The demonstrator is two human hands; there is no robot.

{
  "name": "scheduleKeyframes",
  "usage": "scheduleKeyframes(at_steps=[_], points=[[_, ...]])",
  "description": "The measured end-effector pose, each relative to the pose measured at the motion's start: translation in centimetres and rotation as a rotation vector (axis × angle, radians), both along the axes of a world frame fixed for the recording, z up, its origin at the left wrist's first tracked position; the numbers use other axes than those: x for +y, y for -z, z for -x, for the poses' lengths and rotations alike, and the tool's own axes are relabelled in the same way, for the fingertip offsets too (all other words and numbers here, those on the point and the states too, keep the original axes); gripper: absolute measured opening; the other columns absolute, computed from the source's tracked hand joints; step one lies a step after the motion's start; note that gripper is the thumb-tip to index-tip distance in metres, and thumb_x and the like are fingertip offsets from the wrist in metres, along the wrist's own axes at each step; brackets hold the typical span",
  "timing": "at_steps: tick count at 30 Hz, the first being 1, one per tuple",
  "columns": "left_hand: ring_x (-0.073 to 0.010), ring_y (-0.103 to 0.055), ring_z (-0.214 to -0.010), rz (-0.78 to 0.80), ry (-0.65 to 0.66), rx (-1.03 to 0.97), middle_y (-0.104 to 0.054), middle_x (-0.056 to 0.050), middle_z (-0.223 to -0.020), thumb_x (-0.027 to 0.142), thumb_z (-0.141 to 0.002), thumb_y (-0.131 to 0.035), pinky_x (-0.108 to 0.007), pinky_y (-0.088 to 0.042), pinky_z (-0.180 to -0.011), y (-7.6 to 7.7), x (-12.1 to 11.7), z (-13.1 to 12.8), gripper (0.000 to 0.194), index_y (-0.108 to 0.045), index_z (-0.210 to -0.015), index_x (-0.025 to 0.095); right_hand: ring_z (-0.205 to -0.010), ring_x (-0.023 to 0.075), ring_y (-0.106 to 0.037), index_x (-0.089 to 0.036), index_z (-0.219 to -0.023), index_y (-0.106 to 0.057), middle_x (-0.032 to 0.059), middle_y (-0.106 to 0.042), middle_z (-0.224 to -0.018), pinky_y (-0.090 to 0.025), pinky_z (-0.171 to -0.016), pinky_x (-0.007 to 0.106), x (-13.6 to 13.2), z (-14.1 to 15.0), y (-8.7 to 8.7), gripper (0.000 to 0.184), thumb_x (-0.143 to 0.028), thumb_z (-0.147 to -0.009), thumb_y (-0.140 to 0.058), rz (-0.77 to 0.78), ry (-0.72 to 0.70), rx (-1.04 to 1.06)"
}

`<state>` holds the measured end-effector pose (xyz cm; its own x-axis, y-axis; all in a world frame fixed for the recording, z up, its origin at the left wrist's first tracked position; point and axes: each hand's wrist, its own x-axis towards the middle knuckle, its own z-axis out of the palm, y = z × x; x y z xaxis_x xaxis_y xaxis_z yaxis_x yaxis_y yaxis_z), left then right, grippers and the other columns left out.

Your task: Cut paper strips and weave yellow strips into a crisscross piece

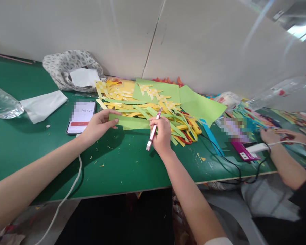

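Note:
A light green paper strip (135, 122) stretches between my two hands over the near edge of a paper heap. At its left end, my left hand (102, 123) pinches the strip between thumb and fingers. My right hand (162, 132) is closed around a slim pink-and-white tool (153, 132) shaped like a craft knife, held slanting with its narrow end up. Its fingertips meet the strip's right end; whether they grip the paper too, I cannot tell. Yellow and green paper strips (140, 110) lie behind. Woven yellow-and-white paper pieces (155, 94) rest on green sheets (201, 103).
A phone (81, 117) with a cable lies left, near a white tissue (44, 105), a plastic bottle (3, 102) and a patterned cloth bag (72, 64). Scissors (192, 132) sit right of the heap. Beyond a purple device (244, 151), another person's hands (270, 136) work.

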<state>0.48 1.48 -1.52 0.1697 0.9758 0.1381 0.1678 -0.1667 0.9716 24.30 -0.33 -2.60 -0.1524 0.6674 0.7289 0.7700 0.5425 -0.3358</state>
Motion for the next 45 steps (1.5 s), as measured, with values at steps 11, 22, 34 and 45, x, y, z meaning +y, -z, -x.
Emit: scheduleKeyframes(at_steps=[11,22,34,45], points=[[-0.0154,-0.067,-0.078,0.287,0.093,-0.151,-0.066,-0.005,-0.096,0.029,-0.072,-0.072,-0.026,-0.057,-0.067,-0.3,-0.3,-0.4,0.028,-0.065,-0.097,0.018,-0.098,0.0223,-0.062,-0.025,-0.087,-0.052,0.0044,-0.068,-0.102,-0.018,-0.11,0.058,-1.0,1.7,-0.7,0.005,-0.02,-0.087,-0.053,-0.043,-0.095,-0.442],[-0.017,-0.064,-0.088,0.141,0.165,-0.042,-0.063,-0.006,-0.109,0.035,-0.07,-0.073,-0.031,-0.056,-0.074,-0.1,-0.4,-0.4,0.034,-0.061,-0.099,0.02,-0.073,0.018,-0.059,-0.024,-0.069,-0.057,-0.0004,-0.065,-0.07,-0.034,-0.1,0.048,-0.5,0.6,-0.6,0.023,-0.04,-0.086,-0.058,0.017,-0.042,-0.398],[-0.0148,-0.064,-0.075,-0.085,0.114,0.137,-0.068,-0.005,-0.088,0.041,-0.074,-0.07,-0.026,-0.05,-0.065,0.0,-0.9,-0.5,0.027,-0.06,-0.08,0.017,-0.081,0.0188,-0.062,-0.025,-0.083,-0.052,0.0,-0.068,-0.081,-0.032,-0.103,0.049,-0.9,1.1,-0.6,0.014,-0.037,-0.085,-0.06,0.074,-0.113,-0.255],[-0.0231,-0.069,-0.093,-0.155,0.146,0.11,-0.071,-0.006,-0.096,0.034,-0.074,-0.07,-0.03,-0.057,-0.076,0.5,-1.1,-0.5,0.03,-0.058,-0.097,0.02,-0.079,0.0177,-0.062,-0.025,-0.082,-0.045,-0.0013,-0.062,-0.077,-0.034,-0.104,0.045,-1.1,1.3,-0.7,0.016,-0.017,-0.082,-0.059,0.087,-0.159,-0.171]])
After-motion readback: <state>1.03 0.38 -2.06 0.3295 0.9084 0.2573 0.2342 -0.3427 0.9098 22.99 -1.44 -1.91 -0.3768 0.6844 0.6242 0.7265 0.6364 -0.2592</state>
